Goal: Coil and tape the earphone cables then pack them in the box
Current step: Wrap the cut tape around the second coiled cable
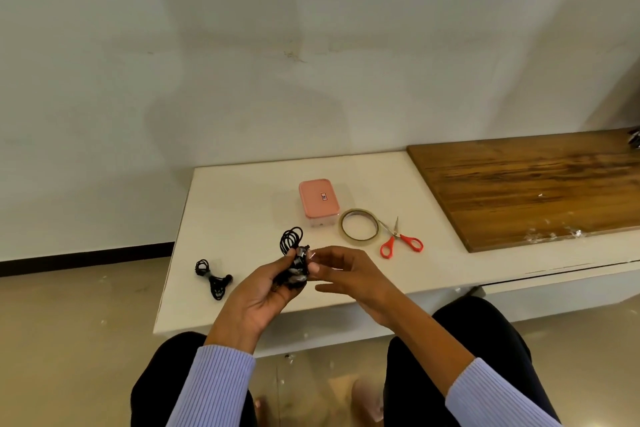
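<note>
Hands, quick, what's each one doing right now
Left hand: fingers curled round the coiled black earphone cable, holding it above the table.
Right hand: pinching at that coil, seemingly a clear tape strip; hard to tell.

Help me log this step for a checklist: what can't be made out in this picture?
Head view only:
- Coiled earphone cable: lower part hidden inside the left hand.
- Tape piece at the right hand: clear and too small to confirm.
- Label on the pink box: too small to read.
- Dark item on the wooden board: cut off by the right edge.
</note>
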